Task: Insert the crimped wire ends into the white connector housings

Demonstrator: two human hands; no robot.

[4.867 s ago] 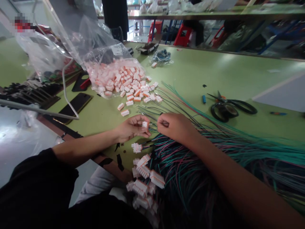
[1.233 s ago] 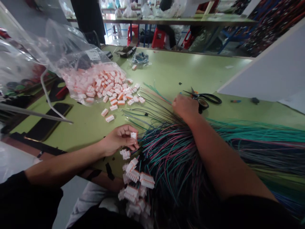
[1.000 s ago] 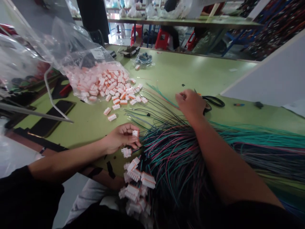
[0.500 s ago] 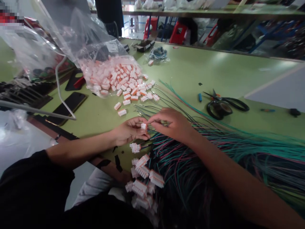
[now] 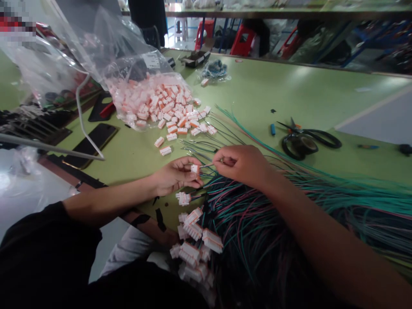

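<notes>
My left hand (image 5: 175, 176) pinches a small white and orange connector (image 5: 194, 168) above the green table (image 5: 257, 92). My right hand (image 5: 243, 163) grips a thin wire (image 5: 207, 165) whose end points at that connector, almost touching it. Under both hands lies a thick bundle of green, pink and black wires (image 5: 264, 214). Several wired connectors (image 5: 196, 240) hang in a cluster at the table's near edge. Loose connectors (image 5: 167, 148) spill from a clear plastic bag (image 5: 144, 96) at the upper left.
Black scissors (image 5: 317, 138) and a roll of black tape (image 5: 301, 146) lie to the right. A phone (image 5: 92, 143) and a grey cable (image 5: 82, 116) lie on the left. A small box (image 5: 197, 59) and a bagged blue item (image 5: 216, 69) sit far back. Red stools stand beyond the table.
My right hand reached out to the wire ends near the scissors, then came back with a wire to the connector in my left hand. The left hand stayed put.
</notes>
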